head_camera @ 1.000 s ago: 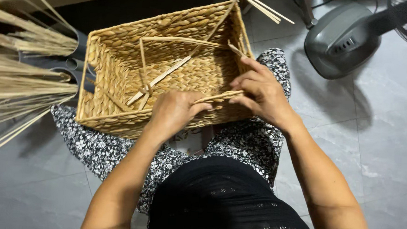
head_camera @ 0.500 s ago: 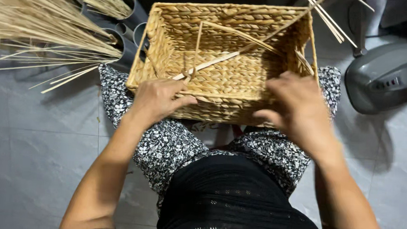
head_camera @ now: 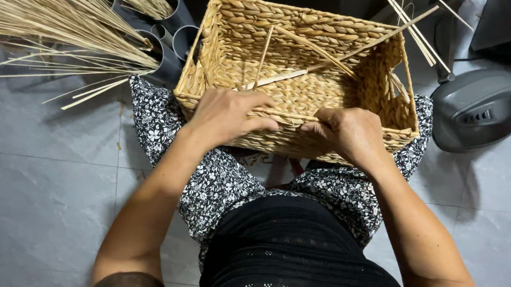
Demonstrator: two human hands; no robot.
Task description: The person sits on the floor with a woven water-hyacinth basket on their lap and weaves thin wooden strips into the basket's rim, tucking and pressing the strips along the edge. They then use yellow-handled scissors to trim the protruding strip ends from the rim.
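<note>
- You sit with a rectangular woven basket (head_camera: 305, 76) on your lap, at 12 o'clock from your body.
- Your left hand (head_camera: 228, 116) presses closed on the basket's near rim.
- Your right hand (head_camera: 346, 134) pinches a thin straw strand (head_camera: 292, 116) lying along that rim.
- Loose reeds (head_camera: 69, 29) fan out at 10 o'clock.
- You appear mid-weave on the rim; tucking the strand calls for steady tension.

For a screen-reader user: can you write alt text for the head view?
Two bare hands, left hand and right hand, grip the near rim of a rectangular woven basket resting on a lap in floral trousers. Loose reed strips lie inside; dried reed bundles stand left, a grey fan base right.
</note>
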